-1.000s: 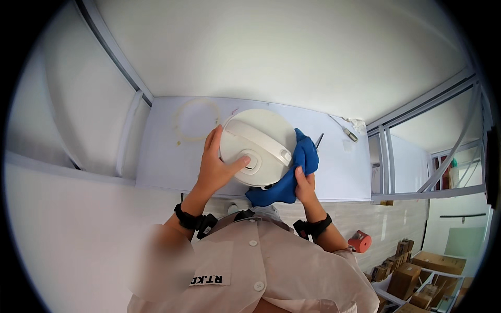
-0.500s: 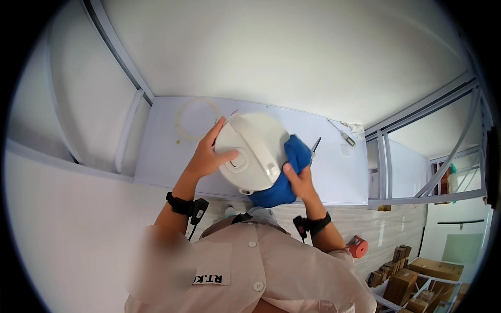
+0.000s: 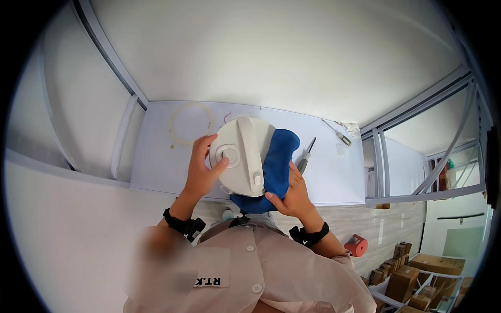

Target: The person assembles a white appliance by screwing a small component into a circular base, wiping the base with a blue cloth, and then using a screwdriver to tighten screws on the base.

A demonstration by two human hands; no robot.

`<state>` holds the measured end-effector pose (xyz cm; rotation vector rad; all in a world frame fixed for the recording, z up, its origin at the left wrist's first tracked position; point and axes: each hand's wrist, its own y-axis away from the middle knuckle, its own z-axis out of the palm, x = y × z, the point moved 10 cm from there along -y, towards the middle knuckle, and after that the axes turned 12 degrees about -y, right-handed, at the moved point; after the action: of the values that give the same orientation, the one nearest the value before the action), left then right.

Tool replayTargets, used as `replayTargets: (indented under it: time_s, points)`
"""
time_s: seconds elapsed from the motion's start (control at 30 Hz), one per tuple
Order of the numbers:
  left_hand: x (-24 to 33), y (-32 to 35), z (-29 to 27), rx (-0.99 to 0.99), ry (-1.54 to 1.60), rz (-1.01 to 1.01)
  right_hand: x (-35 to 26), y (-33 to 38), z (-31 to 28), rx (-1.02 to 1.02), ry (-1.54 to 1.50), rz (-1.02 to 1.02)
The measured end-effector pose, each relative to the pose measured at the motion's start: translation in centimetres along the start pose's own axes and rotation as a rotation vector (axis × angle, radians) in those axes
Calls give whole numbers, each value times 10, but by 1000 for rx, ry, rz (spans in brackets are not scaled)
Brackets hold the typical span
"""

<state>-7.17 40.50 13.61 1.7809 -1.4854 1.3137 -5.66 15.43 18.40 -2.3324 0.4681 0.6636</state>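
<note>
A round white rice cooker (image 3: 229, 182), seen from above, has a curved carry handle across its lid, a round vent and a button at the handle's near end. How much body lies under the lid is hidden. My left hand (image 3: 199, 167) grips its left side, thumb on top by the vent and fingers round the rim. Along the right side my right hand (image 3: 292, 197) presses a bunched blue cloth (image 3: 279, 159) against the rim, its fingers curled round the cloth. Part of the cloth hangs below the near edge.
The cooker is over a white table (image 3: 334, 180). Just beyond my right hand lies a grey-handled tool (image 3: 305, 160). A screwdriver (image 3: 342, 137) and crumpled white paper (image 3: 351, 128) are at the far right. A pale yellow ring (image 3: 172, 128) lies far left. Cardboard boxes (image 3: 404, 281) stand on the floor, right.
The cooker has turned clockwise, so its handle runs more nearly front to back, and has shifted slightly left. The cloth and my right hand moved along its right side toward me.
</note>
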Motion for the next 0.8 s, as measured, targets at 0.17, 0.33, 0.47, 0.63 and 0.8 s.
replayTargets:
  time_s: [0.17, 0.33, 0.47, 0.63, 0.8]
  points:
    - [-3, 6, 15, 69, -43, 17, 28, -3, -4, -146, -96, 42]
    - [-6, 7, 16, 79, -20, -3, 45, -28, -10, -195, -134, 90]
    - [-8, 5, 14, 66, -23, -32, 57, -57, -17, -188, -120, 110]
    - [-8, 4, 15, 45, -69, -42, 94, -76, -20, -148, -135, 346]
    - [-5, 3, 14, 50, -1, -50, 155, -65, -7, -17, -462, 626]
